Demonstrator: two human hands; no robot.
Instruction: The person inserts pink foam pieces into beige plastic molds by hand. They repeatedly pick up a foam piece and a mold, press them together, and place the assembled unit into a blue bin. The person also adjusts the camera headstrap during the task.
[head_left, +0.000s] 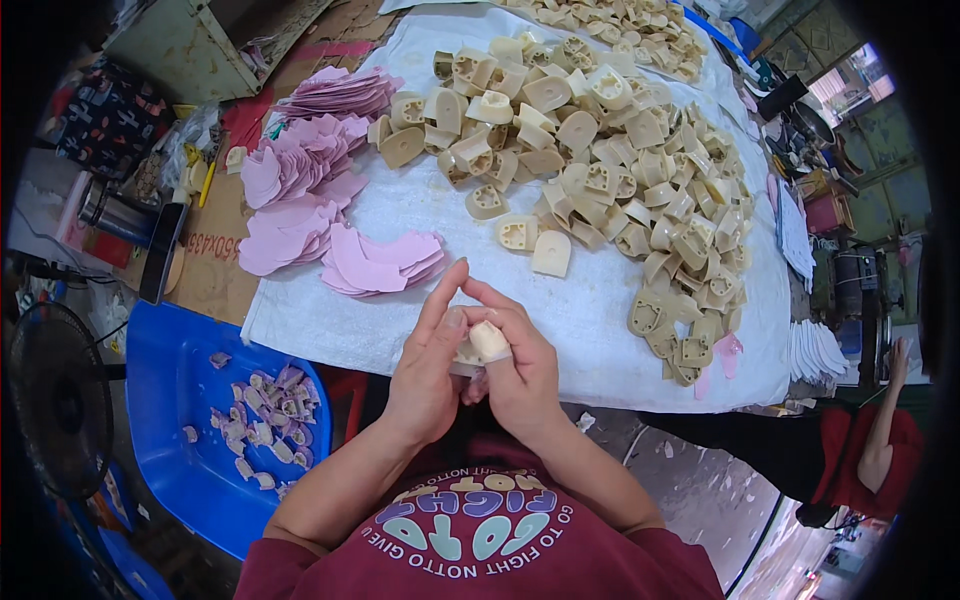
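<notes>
Above my lap at the table's near edge, my left hand (422,388) and my right hand (526,372) are closed together round a small beige shoe heel (465,354). Most of it is hidden by the fingers. A pale cover sits over my right thumb's tip, and a bit of pink material shows under the hands. Just beyond my fingertips lie loose bare heels (551,254), with a large heap of beige heels (590,130) behind them. Curved pink cut pieces (385,262) lie fanned out to the left of the heap, with more pink stacks farther back.
On the left, a blue tub (160,400) contains several pink-covered heels (270,410). A black fan (65,380) stands beside it. White cloth (330,320) covers the table. Another person (880,450) is at the right, near a stack of white pieces (817,350).
</notes>
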